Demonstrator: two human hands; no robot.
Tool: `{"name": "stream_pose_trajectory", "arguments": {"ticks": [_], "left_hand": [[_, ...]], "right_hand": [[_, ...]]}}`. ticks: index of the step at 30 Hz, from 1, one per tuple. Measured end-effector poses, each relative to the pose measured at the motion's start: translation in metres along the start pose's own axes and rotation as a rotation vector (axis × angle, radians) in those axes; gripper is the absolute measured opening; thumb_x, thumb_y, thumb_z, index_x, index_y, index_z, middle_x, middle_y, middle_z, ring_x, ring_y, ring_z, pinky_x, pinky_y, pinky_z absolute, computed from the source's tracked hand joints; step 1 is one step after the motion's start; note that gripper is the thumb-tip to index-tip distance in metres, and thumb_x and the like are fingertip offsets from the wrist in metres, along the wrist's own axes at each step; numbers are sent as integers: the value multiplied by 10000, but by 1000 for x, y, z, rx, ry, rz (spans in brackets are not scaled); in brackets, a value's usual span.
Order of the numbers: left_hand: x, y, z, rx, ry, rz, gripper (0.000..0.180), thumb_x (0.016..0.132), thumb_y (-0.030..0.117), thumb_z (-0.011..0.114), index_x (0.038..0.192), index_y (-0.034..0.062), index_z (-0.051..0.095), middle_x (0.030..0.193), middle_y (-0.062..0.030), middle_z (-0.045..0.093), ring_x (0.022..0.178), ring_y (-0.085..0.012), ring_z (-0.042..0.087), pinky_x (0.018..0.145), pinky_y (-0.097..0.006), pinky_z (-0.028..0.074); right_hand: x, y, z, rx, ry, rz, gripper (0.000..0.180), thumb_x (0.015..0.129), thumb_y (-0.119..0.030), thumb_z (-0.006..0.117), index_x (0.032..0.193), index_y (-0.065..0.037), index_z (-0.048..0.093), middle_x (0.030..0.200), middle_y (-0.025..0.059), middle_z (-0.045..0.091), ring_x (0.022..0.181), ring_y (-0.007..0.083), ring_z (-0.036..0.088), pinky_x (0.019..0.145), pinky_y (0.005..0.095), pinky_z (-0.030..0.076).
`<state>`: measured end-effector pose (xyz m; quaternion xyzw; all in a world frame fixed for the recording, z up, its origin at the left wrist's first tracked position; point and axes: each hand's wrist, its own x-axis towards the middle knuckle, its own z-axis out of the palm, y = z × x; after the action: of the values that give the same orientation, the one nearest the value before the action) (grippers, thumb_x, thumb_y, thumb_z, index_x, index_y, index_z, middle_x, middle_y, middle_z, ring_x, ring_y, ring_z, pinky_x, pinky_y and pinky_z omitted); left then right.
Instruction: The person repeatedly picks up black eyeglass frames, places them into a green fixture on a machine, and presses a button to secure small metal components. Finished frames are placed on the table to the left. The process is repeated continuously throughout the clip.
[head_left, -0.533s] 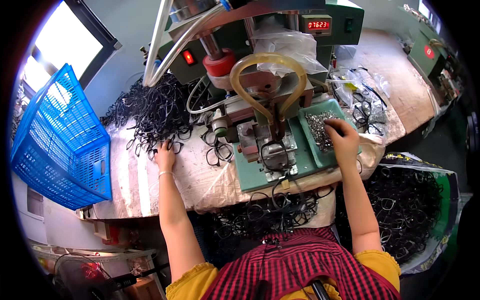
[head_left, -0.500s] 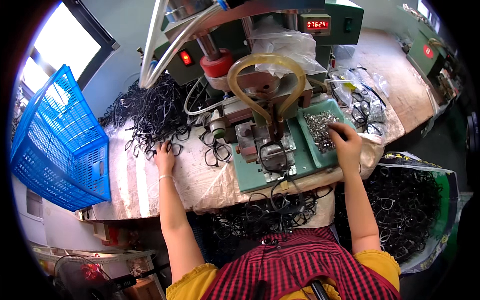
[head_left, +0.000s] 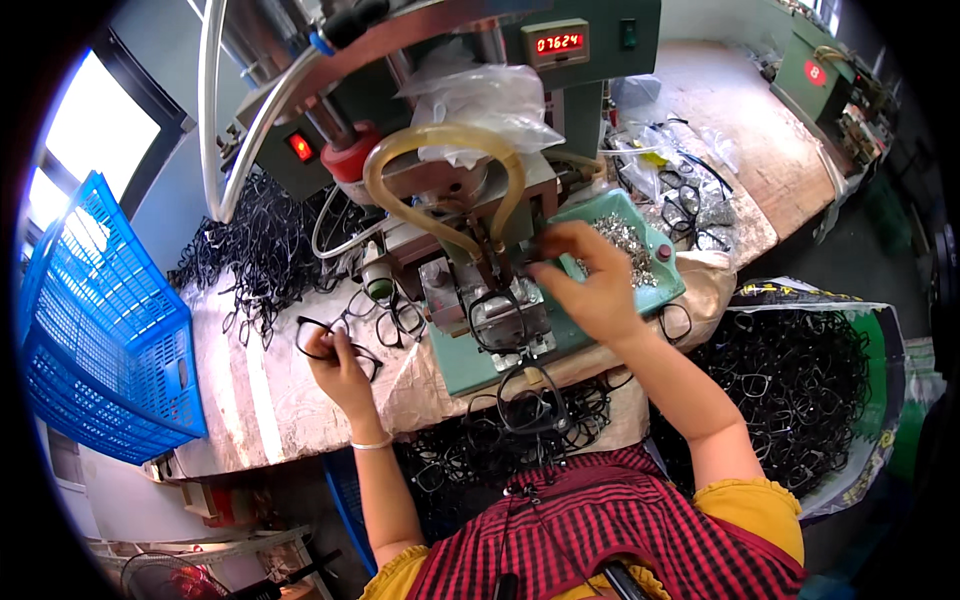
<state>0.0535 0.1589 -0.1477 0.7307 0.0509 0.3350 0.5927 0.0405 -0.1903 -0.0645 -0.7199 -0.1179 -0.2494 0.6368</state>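
Observation:
My left hand (head_left: 340,375) is closed on a black glasses frame (head_left: 366,358), held over the left part of the table. My right hand (head_left: 595,290) reaches to the metal fixture (head_left: 520,325) of the green press. Its thumb and fingertips are drawn together beside the fixture's upper end; whatever they hold is too small or hidden to make out. Another glasses frame (head_left: 472,325) sits in the fixture, under a looped yellowish tube (head_left: 377,170). Just behind my right hand lies a green tray (head_left: 655,295) of small shiny metal parts (head_left: 625,240).
Piles of black frames (head_left: 255,240) cover the table's far left, beside a tilted blue basket (head_left: 110,340). More frames hang at the front edge below the press (head_left: 450,365). A large sack of frames (head_left: 790,390) stands at right. Plastic bags (head_left: 650,170) lie behind the tray.
My left hand has lifted a glasses frame from the pile's edge and drawn it nearer. My right hand has left the metal parts tray and moved left to the fixture. The view has shifted.

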Motion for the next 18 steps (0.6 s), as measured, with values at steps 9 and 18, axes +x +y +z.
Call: {"name": "stream_pose_trajectory", "arguments": {"ticks": [9,18], "left_hand": [[-28,80,37,-298,-108,102,121,1015,25,535,1097,-25,608,1032,-127,686,894,-196,680,825,-329,573],[-59,185,41,-228,-297,869,61,938,134,617,941,76,639,865,-129,708,691,-230,633,765,-384,541]], "right_hand": [[-13,1,30,294,66,227,446,824,-13,715,1235,37,549,989,66,682,908,103,633,871,247,471],[-17,-44,23,311,-55,248,465,858,-17,672,1300,16,531,1198,110,668,1084,170,643,964,308,471]]}}
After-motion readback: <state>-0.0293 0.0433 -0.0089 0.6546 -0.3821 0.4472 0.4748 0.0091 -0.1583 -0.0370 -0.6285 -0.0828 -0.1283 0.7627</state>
